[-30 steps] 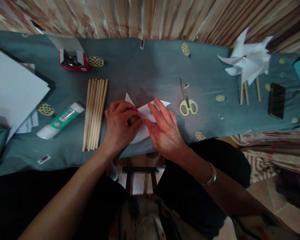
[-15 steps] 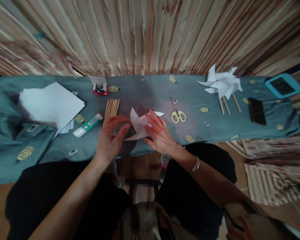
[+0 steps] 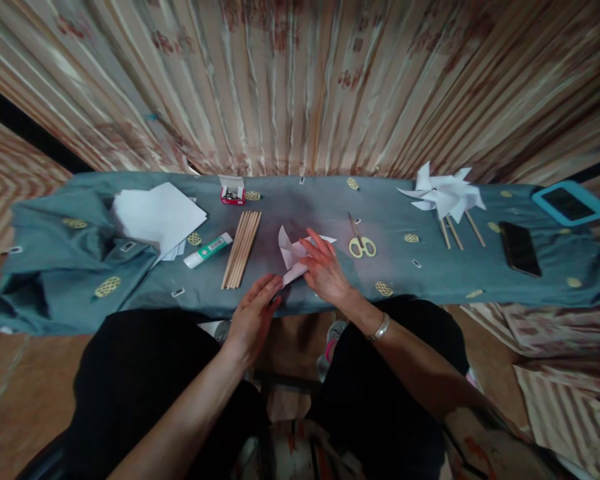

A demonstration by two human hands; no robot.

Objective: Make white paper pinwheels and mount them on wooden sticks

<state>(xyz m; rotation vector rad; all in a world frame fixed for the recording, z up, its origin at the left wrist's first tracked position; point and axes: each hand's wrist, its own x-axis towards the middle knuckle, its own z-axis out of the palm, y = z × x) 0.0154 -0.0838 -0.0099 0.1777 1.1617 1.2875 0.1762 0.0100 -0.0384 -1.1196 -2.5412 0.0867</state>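
Note:
A white paper pinwheel (image 3: 289, 253) with pointed blades lies in front of me on the cloth-covered table. My left hand (image 3: 254, 312) pinches the tip of its near blade between thumb and fingers. Over the pinwheel's right side, my right hand (image 3: 325, 267) presses down on the paper, and its fingertips hide the middle. To the left lies a bundle of wooden sticks (image 3: 242, 250). Yellow-handled scissors (image 3: 362, 247) rest to the right of my right hand.
Left of the sticks are a glue stick (image 3: 208, 251), a stack of white paper (image 3: 163, 217) and a red box of small metal pieces (image 3: 233, 193). On the right are finished-looking pinwheels on sticks (image 3: 445, 191), a black phone (image 3: 520, 249) and a blue-framed device (image 3: 570, 202).
My left hand has come down from beside the sticks to the pinwheel's near blade and closed on its tip. My right hand stays on the paper. The view has shifted left.

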